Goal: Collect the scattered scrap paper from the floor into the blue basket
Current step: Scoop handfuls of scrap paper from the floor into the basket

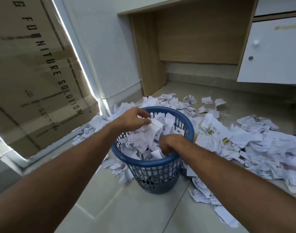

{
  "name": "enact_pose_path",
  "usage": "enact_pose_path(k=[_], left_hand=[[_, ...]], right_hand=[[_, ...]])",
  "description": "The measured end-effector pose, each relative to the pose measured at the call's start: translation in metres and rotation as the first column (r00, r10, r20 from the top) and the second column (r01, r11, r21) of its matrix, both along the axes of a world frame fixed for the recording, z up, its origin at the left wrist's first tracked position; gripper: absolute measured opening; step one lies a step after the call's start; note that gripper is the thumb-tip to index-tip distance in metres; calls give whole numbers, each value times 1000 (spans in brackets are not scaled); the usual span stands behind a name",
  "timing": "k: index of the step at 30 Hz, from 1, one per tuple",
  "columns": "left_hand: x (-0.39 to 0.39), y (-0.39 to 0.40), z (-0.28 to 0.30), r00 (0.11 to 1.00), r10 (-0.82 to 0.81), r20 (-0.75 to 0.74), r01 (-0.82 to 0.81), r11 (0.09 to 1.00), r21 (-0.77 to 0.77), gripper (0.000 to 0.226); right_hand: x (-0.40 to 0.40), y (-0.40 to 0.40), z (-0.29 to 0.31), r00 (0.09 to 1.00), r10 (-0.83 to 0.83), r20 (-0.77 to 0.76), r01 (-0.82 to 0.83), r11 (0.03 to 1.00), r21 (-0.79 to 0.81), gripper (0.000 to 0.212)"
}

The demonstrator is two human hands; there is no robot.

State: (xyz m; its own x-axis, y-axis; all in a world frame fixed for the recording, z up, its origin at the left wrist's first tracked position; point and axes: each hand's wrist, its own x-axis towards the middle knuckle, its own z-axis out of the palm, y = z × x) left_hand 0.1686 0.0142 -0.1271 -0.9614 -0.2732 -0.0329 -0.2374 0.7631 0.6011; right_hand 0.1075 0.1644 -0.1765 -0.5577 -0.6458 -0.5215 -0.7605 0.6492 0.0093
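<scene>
Your left hand (134,119) pinches scrap over blue basket (154,163) | your right hand (171,143) curls into its paper, grip unclear | scrap paper (254,143) heaped right of basket | cardboard box (34,73) left, desk (191,39) behind

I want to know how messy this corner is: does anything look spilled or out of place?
Yes. Scrap paper is strewn across the floor tiles around the blue basket, thickest on its right and behind it. The basket is heaped above its rim, and both hands, left hand and right hand, are in the heap.
</scene>
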Motion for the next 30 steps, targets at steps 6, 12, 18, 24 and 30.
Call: enact_pose_path(k=[6,12,18,24,30], left_hand=[[-27,61,14,955,-47,-294,-24,972,-232,11],[-58,159,12,853,-120,-509,146,989,11,20],[-76,266,-74,887,-263,-380,335,932,139,29],[-40,307,-218,984,-173,-52,171,985,-29,98],[-37,285,-282,987,-10,160,60,948,-313,142]], right_hand=[[-17,40,43,985,-85,151,152,843,-515,67],[-48,149,46,941,-108,321,337,376,-863,26],[-45,299,-34,857,-406,317,417,185,-890,27],[-14,417,-174,608,-683,405,620,90,-779,45],[2,466,-254,516,-856,48,585,310,-750,87]])
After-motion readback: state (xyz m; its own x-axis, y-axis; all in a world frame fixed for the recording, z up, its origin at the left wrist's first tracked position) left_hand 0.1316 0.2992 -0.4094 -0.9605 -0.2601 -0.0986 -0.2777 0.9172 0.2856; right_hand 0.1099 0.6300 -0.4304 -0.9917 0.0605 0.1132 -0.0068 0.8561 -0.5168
